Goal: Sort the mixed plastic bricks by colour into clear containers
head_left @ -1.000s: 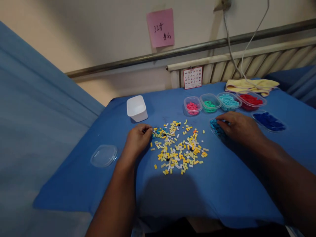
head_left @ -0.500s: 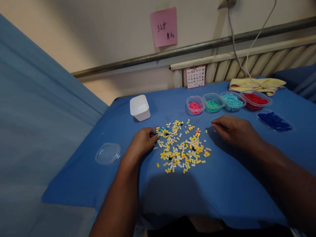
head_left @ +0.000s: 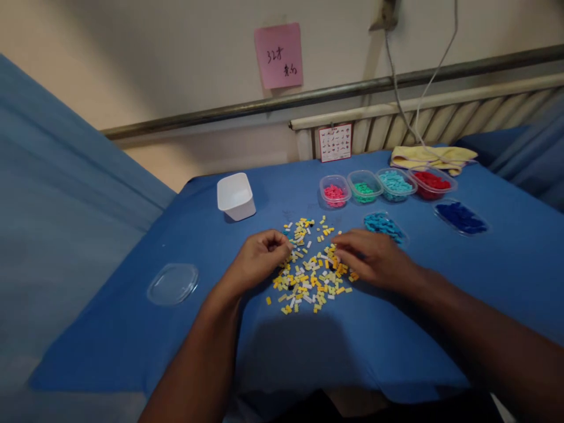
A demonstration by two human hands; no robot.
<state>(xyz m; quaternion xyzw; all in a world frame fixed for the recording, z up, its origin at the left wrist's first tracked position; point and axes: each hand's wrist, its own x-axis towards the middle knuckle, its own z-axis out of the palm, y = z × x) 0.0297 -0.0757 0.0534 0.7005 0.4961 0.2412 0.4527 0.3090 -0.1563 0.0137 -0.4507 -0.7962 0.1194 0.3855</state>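
A loose pile of small toy building bricks, mostly yellow and white with a few blue, black and orange ones, lies on the blue cloth. At its upper left edge is my left hand, its fingers curled and thumb against the fingertips; whatever is pinched there is too small to make out. My right hand reaches over the right side of the pile, thumb and forefinger a little apart, tips close to the yellow and orange bricks. Behind that hand sits a clear shallow tray of medium-blue bricks, partly covered by it.
Clear tubs of pink, green, light blue and red bricks stand in a row behind. A dark blue batch lies right. On the left are a white tub and a clear lid. A yellow cloth lies behind.
My right hand has moved left from beside the pile to over its right edge, uncovering the medium-blue tray, and its fingers have parted. My left hand has shifted slightly inward. The view has turned slightly.
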